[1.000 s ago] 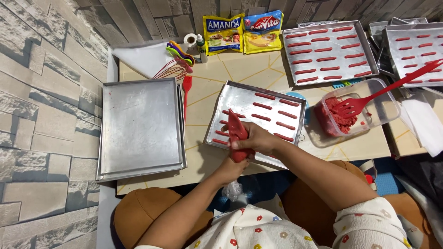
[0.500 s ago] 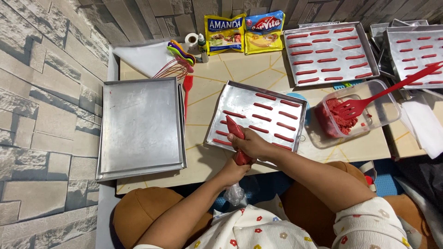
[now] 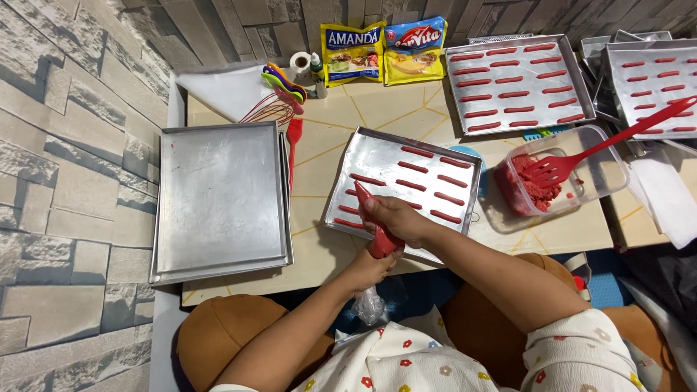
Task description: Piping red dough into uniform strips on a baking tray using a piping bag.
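Red piping bag (image 3: 376, 221) in both hands, over tray (image 3: 385, 156)

Far right tray (image 3: 657, 76) cut off by the picture edge. Part of the red piping bag (image 3: 377, 225) hidden inside the right hand (image 3: 396, 218). Bottle label (image 3: 317, 72) too small to tell.
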